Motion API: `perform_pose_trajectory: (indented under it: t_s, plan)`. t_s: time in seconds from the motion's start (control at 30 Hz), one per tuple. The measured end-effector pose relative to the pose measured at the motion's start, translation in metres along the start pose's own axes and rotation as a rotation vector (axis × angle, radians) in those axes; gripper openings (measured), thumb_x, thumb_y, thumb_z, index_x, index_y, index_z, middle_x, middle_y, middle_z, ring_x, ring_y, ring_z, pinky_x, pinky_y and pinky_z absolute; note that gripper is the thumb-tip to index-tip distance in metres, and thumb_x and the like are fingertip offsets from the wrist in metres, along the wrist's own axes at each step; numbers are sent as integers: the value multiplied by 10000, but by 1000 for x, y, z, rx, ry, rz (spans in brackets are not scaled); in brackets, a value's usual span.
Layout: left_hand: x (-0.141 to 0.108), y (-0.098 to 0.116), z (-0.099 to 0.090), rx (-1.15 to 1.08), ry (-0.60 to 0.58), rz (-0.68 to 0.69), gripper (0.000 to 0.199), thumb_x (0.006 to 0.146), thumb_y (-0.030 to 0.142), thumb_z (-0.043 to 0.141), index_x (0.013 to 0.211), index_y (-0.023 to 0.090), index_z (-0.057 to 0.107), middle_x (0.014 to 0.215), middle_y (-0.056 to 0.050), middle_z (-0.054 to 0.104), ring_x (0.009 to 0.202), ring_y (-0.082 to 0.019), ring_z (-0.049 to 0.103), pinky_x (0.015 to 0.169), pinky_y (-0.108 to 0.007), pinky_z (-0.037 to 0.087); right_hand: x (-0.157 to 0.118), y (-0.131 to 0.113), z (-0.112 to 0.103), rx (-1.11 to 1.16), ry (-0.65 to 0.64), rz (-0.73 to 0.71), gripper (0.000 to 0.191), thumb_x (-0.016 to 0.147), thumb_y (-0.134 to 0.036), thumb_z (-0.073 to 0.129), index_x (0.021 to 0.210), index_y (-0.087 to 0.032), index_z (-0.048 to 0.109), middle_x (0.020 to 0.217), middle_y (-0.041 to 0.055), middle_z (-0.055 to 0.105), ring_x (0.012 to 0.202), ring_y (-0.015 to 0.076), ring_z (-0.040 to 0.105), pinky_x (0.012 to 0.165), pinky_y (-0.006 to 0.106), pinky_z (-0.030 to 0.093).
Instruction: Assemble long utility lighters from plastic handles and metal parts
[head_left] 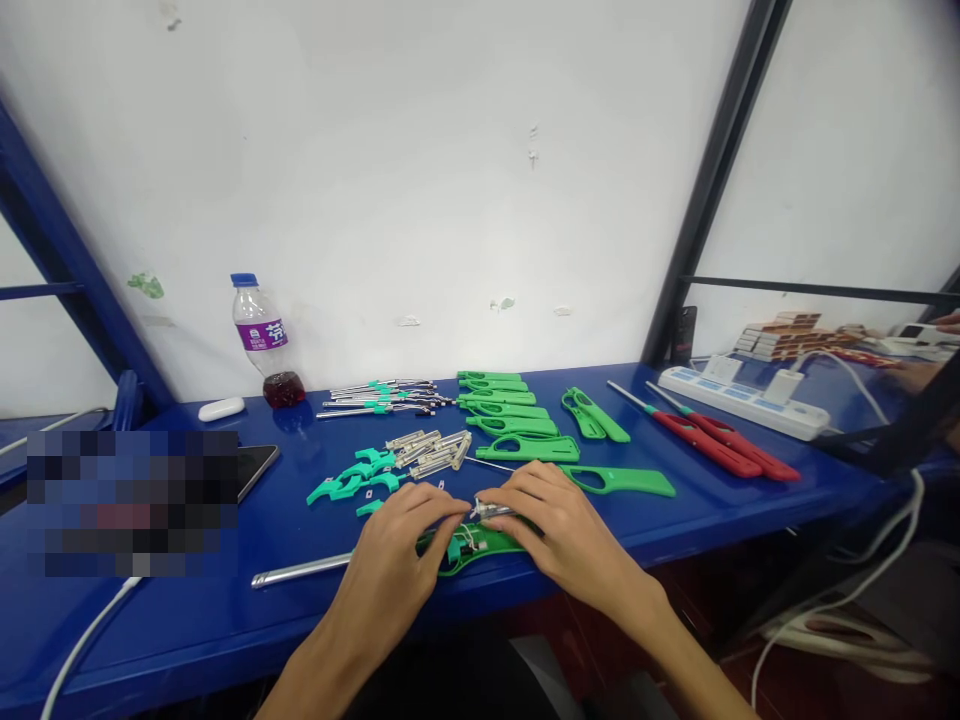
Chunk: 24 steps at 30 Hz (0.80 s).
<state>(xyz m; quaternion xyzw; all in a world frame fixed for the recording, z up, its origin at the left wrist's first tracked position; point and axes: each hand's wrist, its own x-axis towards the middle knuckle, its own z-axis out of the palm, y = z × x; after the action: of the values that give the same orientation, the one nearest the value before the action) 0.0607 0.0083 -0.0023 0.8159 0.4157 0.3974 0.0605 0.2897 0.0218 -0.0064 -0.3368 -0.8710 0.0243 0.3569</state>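
My right hand [551, 520] grips a small clear lighter fuel tank [493, 510] between thumb and fingers. Thumb and forefinger of my left hand [409, 540] are pinched together at the tank's left end; whatever lies between them is too small to make out. Beneath both hands lies a green lighter handle shell [499, 543], with a teal part and thin wires inside it. From its left side a silver metal tube [304, 570] extends across the blue table. Just beyond my hands are loose teal triggers [345, 485] and a pile of clear fuel tanks [431, 455].
Several green handle shells [517, 447] lie behind my hands, beside metal tubes with wires [375, 405]. Two red long lighters [705, 440] and a white power strip [742, 400] are at right. A bottle [266, 345], a white case [221, 409] and a phone [256, 465] are at left.
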Motion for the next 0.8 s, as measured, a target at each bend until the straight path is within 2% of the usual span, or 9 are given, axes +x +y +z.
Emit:
perform_pose_trajectory:
  t_s: [0.3,0.8]
  plan:
    - [-2,-4,4,19,39,63,196,1016,149,579,1038,221,760,965,-29,756,871,-209,692,781,-329,543,0,0,1,-15,13,-9,194,1058,-287,626,1230,-241,704,1073,33,762,1020,239,630,923,413,464]
    - [0,4,2,67,22,110,212,1031,129,541,1020,207,738,948,-34,738,852,-211,656,767,-349,536,-2,0,3,-10,37,-46,215,1048,-277,640,1244,-222,711,1047,37,762,987,231,629,892,412,479]
